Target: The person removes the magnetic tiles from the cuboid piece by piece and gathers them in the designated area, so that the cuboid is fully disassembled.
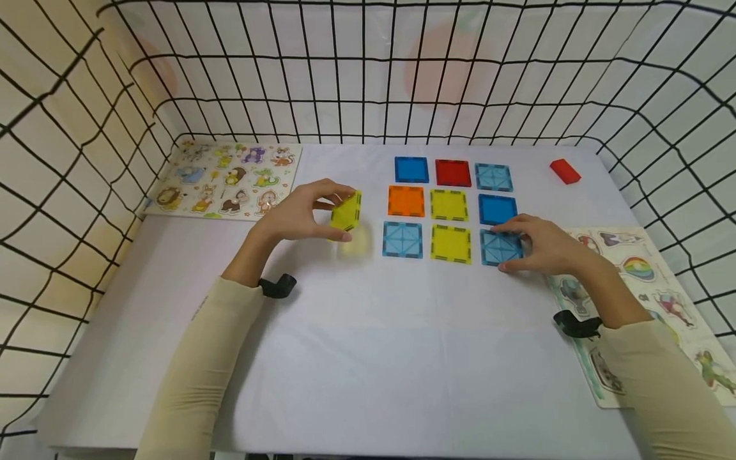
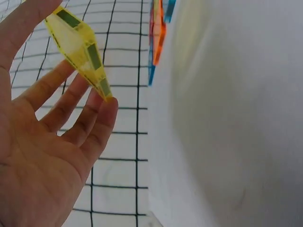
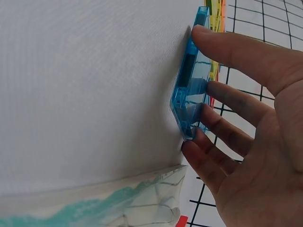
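My left hand (image 1: 305, 212) holds a translucent yellow square magnetic tile (image 1: 347, 212) tilted above the white table, thumb on one edge and fingertips on the opposite one. The left wrist view shows that yellow tile (image 2: 78, 42) nearly edge-on. At the lower right of a three-by-three layout, my right hand (image 1: 543, 246) pinches a light blue magnetic tile (image 1: 498, 248) by its edges. In the right wrist view the thumb lies on one side of this blue tile (image 3: 187, 75), fingers on the other. Nearest to it are a dark blue tile (image 1: 497, 209) and a yellow tile (image 1: 451, 244).
Other tiles in the layout include an orange tile (image 1: 406, 201) and a red tile (image 1: 453, 173). A red block (image 1: 565, 171) lies at the back right. Animal puzzle boards sit at left (image 1: 221, 179) and right (image 1: 650, 255). Black wire mesh (image 1: 362, 102) borders the table (image 1: 368, 358).
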A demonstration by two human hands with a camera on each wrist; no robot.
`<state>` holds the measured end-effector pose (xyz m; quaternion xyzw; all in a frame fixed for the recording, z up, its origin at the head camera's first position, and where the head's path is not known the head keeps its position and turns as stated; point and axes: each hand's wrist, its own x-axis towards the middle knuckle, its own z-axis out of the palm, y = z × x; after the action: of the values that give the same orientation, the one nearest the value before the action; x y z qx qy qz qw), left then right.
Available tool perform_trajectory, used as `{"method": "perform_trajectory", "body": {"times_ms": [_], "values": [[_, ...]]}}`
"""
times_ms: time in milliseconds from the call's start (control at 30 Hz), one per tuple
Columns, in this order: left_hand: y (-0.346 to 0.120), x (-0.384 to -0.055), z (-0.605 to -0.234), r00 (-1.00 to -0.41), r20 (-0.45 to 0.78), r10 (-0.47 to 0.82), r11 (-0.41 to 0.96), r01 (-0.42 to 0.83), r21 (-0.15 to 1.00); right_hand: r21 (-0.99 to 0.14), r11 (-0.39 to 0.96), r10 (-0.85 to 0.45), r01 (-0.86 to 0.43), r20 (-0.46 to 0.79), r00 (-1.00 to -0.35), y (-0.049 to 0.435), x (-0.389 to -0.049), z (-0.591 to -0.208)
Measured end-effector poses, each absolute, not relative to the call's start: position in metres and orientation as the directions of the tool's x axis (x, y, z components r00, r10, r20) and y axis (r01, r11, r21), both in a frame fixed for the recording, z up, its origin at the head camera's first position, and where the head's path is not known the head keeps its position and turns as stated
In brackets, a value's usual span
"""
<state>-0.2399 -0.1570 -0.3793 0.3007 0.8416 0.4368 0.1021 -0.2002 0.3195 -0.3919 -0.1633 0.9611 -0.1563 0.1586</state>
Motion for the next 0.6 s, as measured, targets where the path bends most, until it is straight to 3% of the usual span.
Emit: {"method": "perform_trajectory", "body": {"times_ms": [267,600], "values": [[-0.125,-0.224,-0.371,-0.722,0.129,0.68,0.495,0.582,0.645,-0.336,0.899,-0.378,-0.281,-0.271,-0.885,0.319,-0.201,-0.387],[-0.076,-0.194,-0.377,-0.659,-0.03,0.751,0.577,0.634,0.514,-0.338,0.907,-0.359,-0.252,-0.303,-0.883,0.316,-0.201,-0.387]]}}
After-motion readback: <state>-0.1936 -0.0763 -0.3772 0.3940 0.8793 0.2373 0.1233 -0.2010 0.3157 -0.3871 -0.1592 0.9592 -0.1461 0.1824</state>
